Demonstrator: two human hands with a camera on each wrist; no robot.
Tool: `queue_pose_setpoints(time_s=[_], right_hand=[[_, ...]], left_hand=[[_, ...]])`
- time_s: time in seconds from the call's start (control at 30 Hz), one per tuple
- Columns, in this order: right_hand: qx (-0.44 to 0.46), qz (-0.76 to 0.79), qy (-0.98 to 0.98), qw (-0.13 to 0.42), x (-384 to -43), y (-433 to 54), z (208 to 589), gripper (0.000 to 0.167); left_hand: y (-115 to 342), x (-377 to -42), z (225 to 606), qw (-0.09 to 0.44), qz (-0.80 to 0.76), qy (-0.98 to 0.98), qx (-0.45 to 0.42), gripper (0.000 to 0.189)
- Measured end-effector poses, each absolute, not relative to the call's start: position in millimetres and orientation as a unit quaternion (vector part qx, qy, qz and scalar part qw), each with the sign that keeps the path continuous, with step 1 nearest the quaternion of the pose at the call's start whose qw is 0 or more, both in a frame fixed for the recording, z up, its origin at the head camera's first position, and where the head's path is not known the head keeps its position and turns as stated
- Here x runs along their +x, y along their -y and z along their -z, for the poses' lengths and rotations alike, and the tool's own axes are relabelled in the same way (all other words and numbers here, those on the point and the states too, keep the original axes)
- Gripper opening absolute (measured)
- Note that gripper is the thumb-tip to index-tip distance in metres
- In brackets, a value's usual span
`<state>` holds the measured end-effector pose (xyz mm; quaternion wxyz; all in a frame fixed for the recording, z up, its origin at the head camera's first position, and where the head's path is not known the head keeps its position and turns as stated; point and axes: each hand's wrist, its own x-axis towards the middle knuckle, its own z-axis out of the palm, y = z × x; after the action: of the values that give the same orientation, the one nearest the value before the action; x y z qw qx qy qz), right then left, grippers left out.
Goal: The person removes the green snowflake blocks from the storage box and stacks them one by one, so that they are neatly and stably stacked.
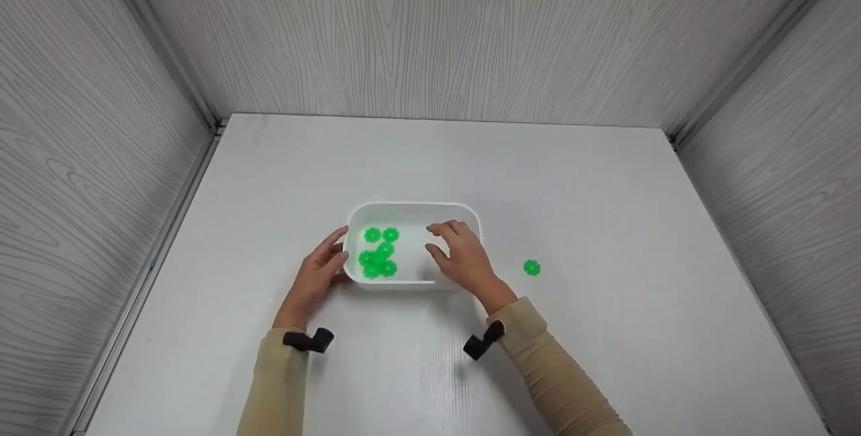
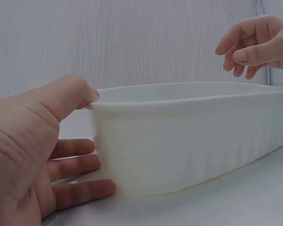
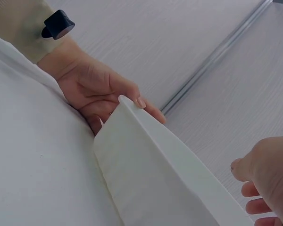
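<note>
A white plastic bin [image 1: 414, 204] with rounded corners stands on the table. Several green flower-shaped pieces [image 1: 385, 249] lie in its left half, some overlapping. At the bin's left end is my left hand [image 1: 319, 271]; in the left wrist view its thumb touches the rim and its nearly straight fingers lie against the outer wall. Over the right half of the bin hovers my right hand [image 1: 464, 260], fingers loosely bent and apart from the thumb, nothing between them. In the left wrist view that right hand [image 2: 259, 47] shows above the rim.
To the right of the bin, one green flower-shaped piece [image 1: 532, 268] lies on the white table [image 1: 578, 194]. Grey wood-grain panels [image 1: 430, 39] stand at the back and both sides. Each sleeve carries a black wrist mount [image 1: 484, 342].
</note>
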<state>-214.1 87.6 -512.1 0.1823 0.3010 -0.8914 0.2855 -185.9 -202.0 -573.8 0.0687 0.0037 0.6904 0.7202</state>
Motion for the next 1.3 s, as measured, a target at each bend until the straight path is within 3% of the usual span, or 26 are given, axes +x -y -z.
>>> queue_pose_setpoints(time_s=[0.63,0.97,1.3], right_hand=[[0.316,-0.287,0.903,0.051,-222.9,-39.7,513.7,0.03],[0.265,-0.283,0.92,-0.06,-226.9,-21.1,519.0,0.037],[0.248,-0.231,0.934,-0.113,-237.1,-8.2,529.2,0.04]], left_hand=[[197.0,-176.9,547.2,0.085,-0.72,-0.689,-0.013,0.048],[194.0,-175.7,547.8,0.081,-0.712,-0.697,-0.01,0.047],[195.0,-174.3,546.7,0.084,-0.716,-0.693,-0.011,0.047]])
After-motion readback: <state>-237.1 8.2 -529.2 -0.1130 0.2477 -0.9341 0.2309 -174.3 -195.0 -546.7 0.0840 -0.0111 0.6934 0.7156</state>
